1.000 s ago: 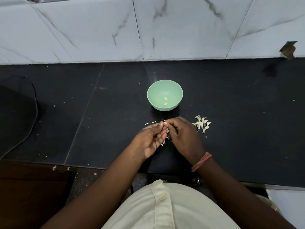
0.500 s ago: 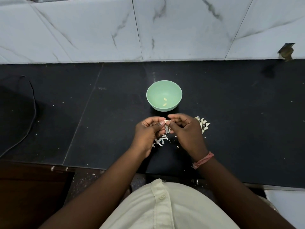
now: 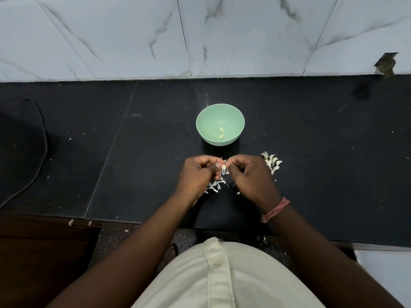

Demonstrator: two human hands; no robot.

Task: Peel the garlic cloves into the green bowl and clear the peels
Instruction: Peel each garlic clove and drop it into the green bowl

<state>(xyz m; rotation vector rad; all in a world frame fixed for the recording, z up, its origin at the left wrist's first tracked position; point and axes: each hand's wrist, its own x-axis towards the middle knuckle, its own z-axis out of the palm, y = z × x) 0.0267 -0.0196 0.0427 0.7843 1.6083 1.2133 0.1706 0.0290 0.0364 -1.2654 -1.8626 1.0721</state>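
Note:
A green bowl stands on the black counter with two peeled cloves inside. Just in front of it, my left hand and my right hand meet above the counter and pinch one small garlic clove between their fingertips. A heap of unpeeled garlic cloves lies beside my right hand, partly hidden by it. Loose white peels lie on the counter under and between my hands.
The black counter ends at a white marble-tiled wall. A dark cloth or mat with a black cable lies at the far left. Small peel crumbs dot the counter's front edge.
My hands have lifted slightly and drawn apart a little, still working the same clove. More peel bits now show on the counter below them.

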